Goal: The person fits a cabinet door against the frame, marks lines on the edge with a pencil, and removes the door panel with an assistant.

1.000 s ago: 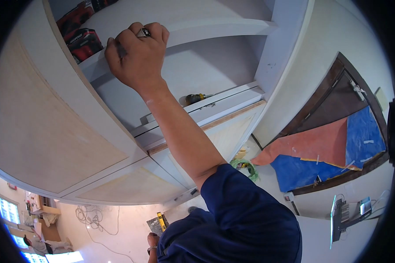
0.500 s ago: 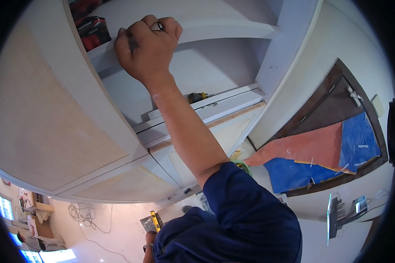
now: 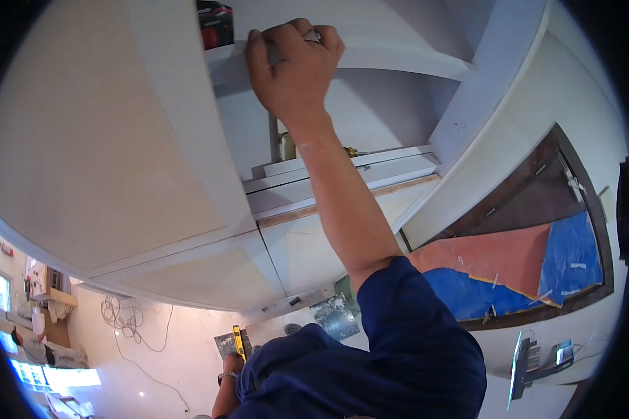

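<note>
My right hand is at the front edge of a curved white shelf, back of the hand up, thumb to the left. Its fingers curl over; a dark grey patch shows between thumb and forefinger, but what they hold is hidden. Low at the left, my left hand is closed around a yellow spirit level. Beneath the shelf, a screwdriver with a yellow and black handle lies on a ledge, partly behind my right forearm. A red and black tool sits on the shelf left of my right hand.
Large cabinet panels fill the left side. Red and blue sheeting covers part of a dark door at the right. A coiled cable lies on the floor. Another person is at the far lower left.
The whole view has shifted, so the cabinet, shelf and right hand appear farther right. The right thumb stands out more from the fingers. My left hand still holds the spirit level.
</note>
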Demonstrator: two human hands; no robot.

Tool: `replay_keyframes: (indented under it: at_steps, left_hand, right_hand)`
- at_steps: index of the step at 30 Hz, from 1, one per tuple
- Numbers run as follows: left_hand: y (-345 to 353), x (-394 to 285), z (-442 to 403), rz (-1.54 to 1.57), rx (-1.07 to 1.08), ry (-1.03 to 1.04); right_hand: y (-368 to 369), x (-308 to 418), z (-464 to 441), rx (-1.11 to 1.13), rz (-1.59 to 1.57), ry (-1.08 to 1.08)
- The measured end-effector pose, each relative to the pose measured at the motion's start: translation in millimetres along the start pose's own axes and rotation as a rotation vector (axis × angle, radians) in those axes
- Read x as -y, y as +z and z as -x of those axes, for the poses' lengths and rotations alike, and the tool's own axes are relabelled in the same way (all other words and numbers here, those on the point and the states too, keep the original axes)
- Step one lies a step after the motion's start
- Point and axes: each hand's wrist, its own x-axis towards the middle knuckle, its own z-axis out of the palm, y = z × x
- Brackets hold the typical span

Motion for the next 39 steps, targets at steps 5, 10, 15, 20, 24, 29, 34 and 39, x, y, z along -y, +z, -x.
replay_keyframes:
  at_steps: [5, 10, 15, 20, 24, 29, 34, 39]
  left_hand:
    - [-40.3, -27.4, -9.9, 0.483, -0.256, 0.087]
    - [-272.9, -196.5, 81.1, 0.467, -0.609, 0.831]
    - [-424.1, -264.0, 233.0, 0.147, -1.527, 1.258]
    - [-459.6, -254.7, 267.4, -0.227, -2.188, 0.962]
    - [-460.5, -255.7, 267.6, -0.141, -2.072, 1.135]
    - [-462.2, -249.2, 265.1, -0.05, -1.967, 1.269]
    - [-457.5, -252.8, 259.6, 0.084, -1.816, 1.423]
    - [-434.8, -261.0, 248.6, 0.467, -1.303, 1.556]
  right_hand:
    - [-1.6, 1.4, -0.3, 0.002, -0.027, 0.0]
    - [3.5, -1.3, 2.1, -0.039, 0.032, -0.013]
    - [1.1, -4.9, 0.9, -0.015, 0.085, -0.04]
    - [-6.7, 2.7, -3.1, 0.06, 0.07, 0.009]
    - [-10.1, 3.5, -4.5, 0.101, 0.078, 0.024]
    - [-13.1, 13.0, -8.8, 0.172, 0.1, 0.088]
    - [-21.1, 17.8, -16.0, 0.254, 0.065, 0.134]
    - [-23.1, 22.5, -20.3, 0.233, 0.09, 0.12]
